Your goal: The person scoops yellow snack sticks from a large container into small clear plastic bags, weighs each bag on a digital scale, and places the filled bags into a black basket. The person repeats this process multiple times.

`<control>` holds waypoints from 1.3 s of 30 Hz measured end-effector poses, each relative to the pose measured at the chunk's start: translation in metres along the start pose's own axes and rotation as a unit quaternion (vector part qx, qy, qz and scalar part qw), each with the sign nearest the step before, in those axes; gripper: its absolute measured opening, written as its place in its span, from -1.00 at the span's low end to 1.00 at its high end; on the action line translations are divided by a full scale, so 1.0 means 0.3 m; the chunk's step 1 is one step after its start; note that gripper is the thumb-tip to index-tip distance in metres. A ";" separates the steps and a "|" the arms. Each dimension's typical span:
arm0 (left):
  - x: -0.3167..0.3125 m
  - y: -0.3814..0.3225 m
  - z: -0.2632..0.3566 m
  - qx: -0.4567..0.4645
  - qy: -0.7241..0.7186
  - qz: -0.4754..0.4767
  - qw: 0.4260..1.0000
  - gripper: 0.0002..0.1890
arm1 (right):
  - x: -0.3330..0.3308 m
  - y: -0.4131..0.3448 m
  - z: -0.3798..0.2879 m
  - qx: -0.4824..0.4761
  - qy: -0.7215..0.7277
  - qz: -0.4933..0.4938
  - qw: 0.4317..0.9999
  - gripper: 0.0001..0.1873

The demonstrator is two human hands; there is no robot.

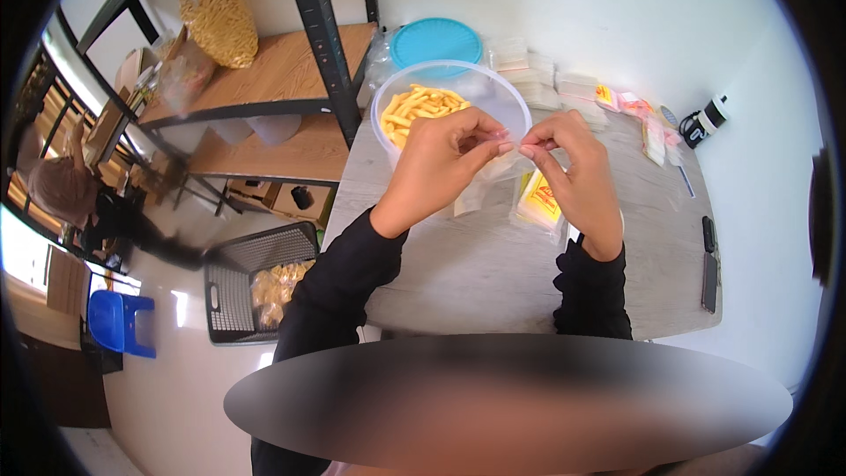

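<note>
My left hand [433,162] and my right hand [581,175] meet above the table, fingertips pinched close together at the edge of a thin clear plastic bag [501,168]. Its exact shape is hard to make out. Behind my left hand stands a round translucent tub [527,109], holding yellow stick-shaped snacks [423,107] heaped at its left side. Part of the tub is hidden by that hand. Under my right hand lie clear packets with a yellow and red printed label [543,197], partly covered by the hand.
A blue lid [436,43] and stacked plastic bags [529,76] lie behind the tub. A bottle [707,120] and a phone [709,283] are at right. Left are a shelf [291,76], a black basket [228,297] with filled bags, a blue stool [114,320] and another person [63,192].
</note>
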State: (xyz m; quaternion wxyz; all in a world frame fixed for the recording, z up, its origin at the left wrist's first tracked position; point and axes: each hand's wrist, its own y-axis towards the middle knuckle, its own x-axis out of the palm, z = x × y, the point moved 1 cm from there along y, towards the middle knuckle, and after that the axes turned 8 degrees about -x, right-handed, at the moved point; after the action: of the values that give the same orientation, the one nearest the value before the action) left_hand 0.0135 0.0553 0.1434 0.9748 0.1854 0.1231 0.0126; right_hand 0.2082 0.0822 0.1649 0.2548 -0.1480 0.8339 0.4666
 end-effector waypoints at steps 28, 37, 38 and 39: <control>0.004 0.001 -0.011 -0.006 -0.051 -0.022 0.998 -0.84 | -0.017 -0.010 -0.007 -0.068 -0.061 -0.001 0.996 -0.93; -0.007 -0.001 0.025 -0.084 -0.046 -0.136 0.986 -0.56 | -0.012 -0.011 -0.008 -0.043 -0.045 -0.012 0.998 -0.94; -0.008 -0.005 0.028 -0.040 0.004 -0.134 0.990 -0.53 | -0.011 -0.012 -0.010 -0.043 -0.043 -0.008 0.998 -0.94; -0.009 -0.008 0.027 -0.019 0.062 -0.130 0.989 -0.50 | -0.010 -0.012 -0.012 -0.039 -0.039 -0.010 0.998 -0.93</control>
State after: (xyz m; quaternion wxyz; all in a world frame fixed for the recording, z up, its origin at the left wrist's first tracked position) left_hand 0.0129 0.0501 0.1504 0.9622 0.1478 0.2058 -0.1003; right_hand 0.2115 0.0773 0.1656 0.2859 -0.1475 0.8028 0.5021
